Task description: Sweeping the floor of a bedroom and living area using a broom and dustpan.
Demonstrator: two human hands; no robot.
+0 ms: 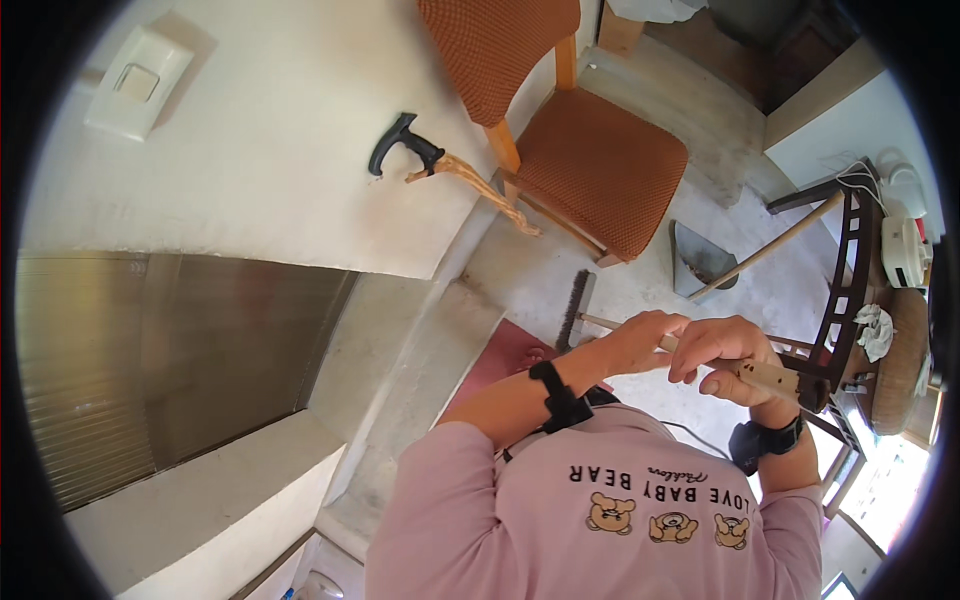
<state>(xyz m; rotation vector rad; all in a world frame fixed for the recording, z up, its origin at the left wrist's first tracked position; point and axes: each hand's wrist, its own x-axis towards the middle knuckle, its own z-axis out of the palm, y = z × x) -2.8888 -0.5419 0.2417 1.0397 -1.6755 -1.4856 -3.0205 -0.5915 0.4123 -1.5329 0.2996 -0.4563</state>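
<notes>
Both my hands are on the pale wooden handle [772, 379] of a broom, which slants across in front of my chest. My left hand [646, 342] grips it lower down, towards the brush. Closer to the dark top end, my right hand [724, 355] is wrapped around the same handle. The broom head [577, 309], with dark bristles, is down at the floor to the left of my hands. Beyond my hands stands a grey dustpan [703, 261] with some debris in it. Its long wooden handle [780, 238] leans towards a dark wooden chair frame.
An orange-covered chair [600, 161] stands by the wall ahead, with a wooden cane [480, 180] beside it. A red mat [484, 364] lies at my feet. On the right, dark wooden furniture [851, 255] bears a crumpled white tissue [875, 332] and a white appliance [904, 251].
</notes>
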